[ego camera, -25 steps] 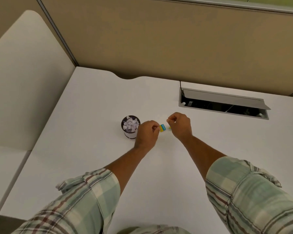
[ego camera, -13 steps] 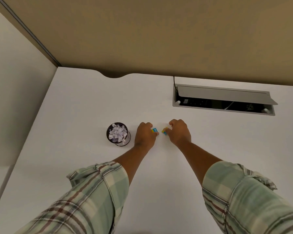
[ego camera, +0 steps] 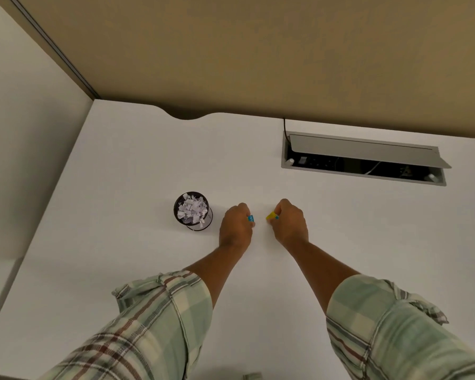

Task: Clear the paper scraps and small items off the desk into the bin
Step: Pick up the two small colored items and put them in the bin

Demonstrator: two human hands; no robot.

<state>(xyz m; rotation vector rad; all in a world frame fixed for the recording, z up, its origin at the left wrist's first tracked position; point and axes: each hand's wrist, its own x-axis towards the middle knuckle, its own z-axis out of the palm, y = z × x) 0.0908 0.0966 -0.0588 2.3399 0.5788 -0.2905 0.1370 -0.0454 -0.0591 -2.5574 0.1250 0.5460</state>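
While each hand pinches a small scrap above the bench (ego camera: 148, 160), the bin (ego camera: 193, 211) stands just left of the left hand (ego camera: 236, 226), well nearer than the right hand (ego camera: 288, 223): blue scrap (ego camera: 251, 217) goes first, yellow scrap (ego camera: 272, 215) after.

no readable text, labels, numbers or signs anywhere

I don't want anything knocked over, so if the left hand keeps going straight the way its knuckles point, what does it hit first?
Probably nothing: the left hand points away across bare desk toward the partition wall. The mesh bin stands off to its left, outside that line.
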